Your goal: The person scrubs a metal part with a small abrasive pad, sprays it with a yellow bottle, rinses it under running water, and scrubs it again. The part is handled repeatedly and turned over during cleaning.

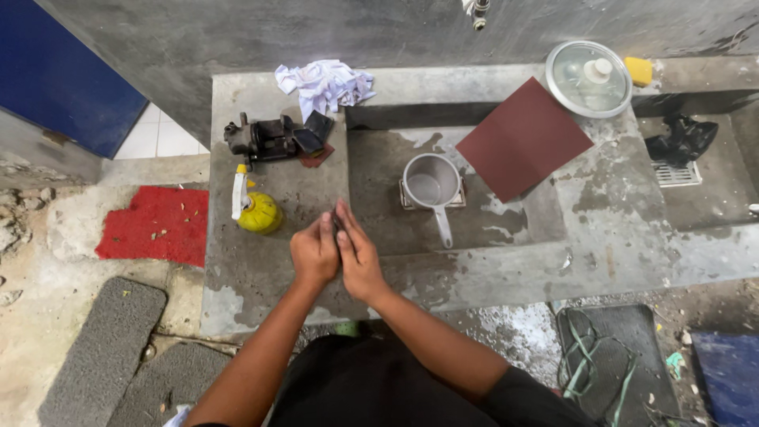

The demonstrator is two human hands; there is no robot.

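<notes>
Left hand (315, 253) and right hand (358, 257) press palms together over the concrete counter (261, 269).

Over the wet concrete basin ledge (261, 269) the left hand (315, 255) and right hand (360, 257) are pressed close together, pinching a small dark piece (335, 227) between the fingers; it is too hidden to tell what it is, perhaps a scrap of abrasive sheet. Just left of the hands stands a yellow spray bottle (258, 210), with a dark metal vise (265, 137) and a crumpled white cloth (324, 84) farther back. In the basin sits a grey plastic dipper (432, 185), beside a reddish-brown sandpaper sheet (522, 139), a glass pot lid (589, 78) and a yellow sponge (639, 70).
</notes>
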